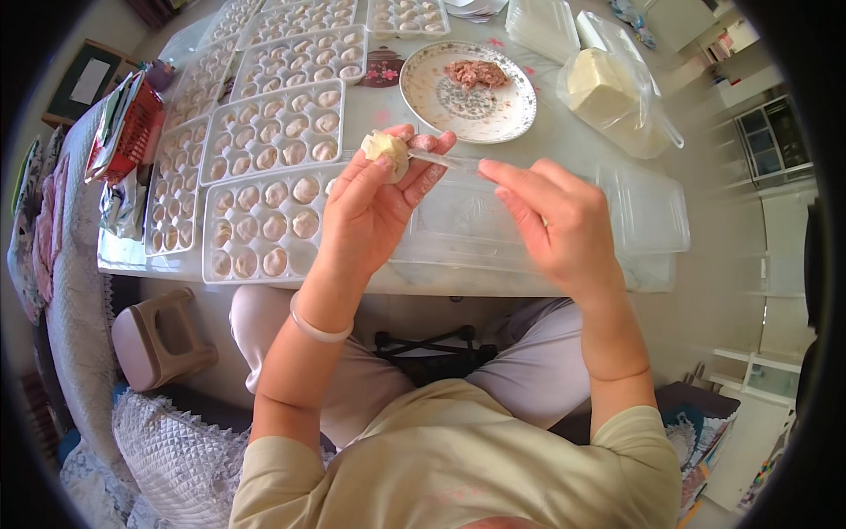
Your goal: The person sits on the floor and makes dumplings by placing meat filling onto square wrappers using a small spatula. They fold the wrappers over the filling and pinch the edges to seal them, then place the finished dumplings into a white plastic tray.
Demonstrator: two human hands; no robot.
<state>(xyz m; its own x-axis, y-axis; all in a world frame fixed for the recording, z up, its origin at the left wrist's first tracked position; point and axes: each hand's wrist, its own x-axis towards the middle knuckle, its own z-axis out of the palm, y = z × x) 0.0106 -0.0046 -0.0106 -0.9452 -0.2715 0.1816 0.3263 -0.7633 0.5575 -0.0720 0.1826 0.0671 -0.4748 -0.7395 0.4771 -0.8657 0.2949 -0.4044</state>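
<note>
My left hand (377, 198) holds a thin dough wrapper (386, 153), folded up between thumb and fingers; flour dusts the fingers. Between the fingers of my right hand (562, 215) is a narrow translucent utensil (449, 161), its tip at the wrapper's edge. Beyond the hands, a patterned plate (423, 99) bears a lump of raw minced meat (477, 74). To the left, a plastic compartment tray (206, 268) holds wrapped dumplings (274, 228), partly hidden by my left forearm.
More filled trays (340, 106) cover the table's left side. A bag of dough wrappers (605, 89) lies at right behind clear plastic lids (651, 208). Stacked clear containers (542, 30) stand at the back. A red basket (135, 132) is at far left, a plastic stool (158, 337) below.
</note>
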